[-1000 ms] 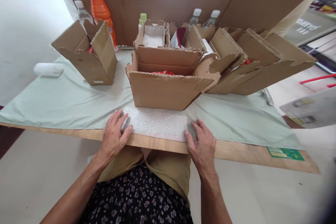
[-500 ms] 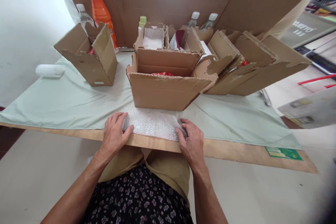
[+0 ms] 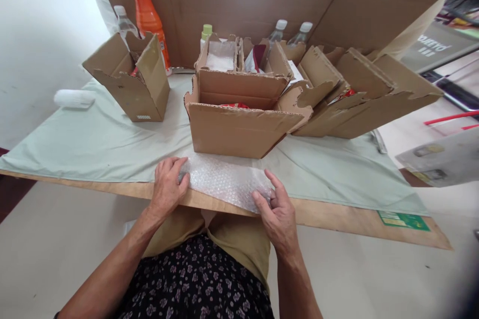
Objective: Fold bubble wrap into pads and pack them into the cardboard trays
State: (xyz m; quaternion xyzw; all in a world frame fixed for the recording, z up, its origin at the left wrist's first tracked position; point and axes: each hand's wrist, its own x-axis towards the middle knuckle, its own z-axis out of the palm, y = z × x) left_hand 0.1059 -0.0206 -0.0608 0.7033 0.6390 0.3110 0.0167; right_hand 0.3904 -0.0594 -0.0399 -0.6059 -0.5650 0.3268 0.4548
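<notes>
A flat, folded piece of bubble wrap [image 3: 224, 179] lies at the table's front edge, slanting down toward the right. My left hand [image 3: 169, 184] grips its left end, thumb on top and fingers at the far side. At the right end, my right hand [image 3: 276, 209] holds it between thumb and fingers, with the index finger stretched along the end. Just beyond the wrap stands an open cardboard box [image 3: 243, 132] with something red inside, mostly hidden by the front wall.
A smaller open carton [image 3: 149, 94] stands left, near an orange bottle [image 3: 147, 15] and a white roll [image 3: 74, 98]. More open cartons [image 3: 362, 70] lean together at the right. Clear bottles [image 3: 301, 34] stand behind them. A pale green cloth [image 3: 93, 144] covers the table.
The bubble wrap's right end has come nearer to me and slightly right with my right hand, so it now slants. My right index finger has straightened. The left hand keeps its hold.
</notes>
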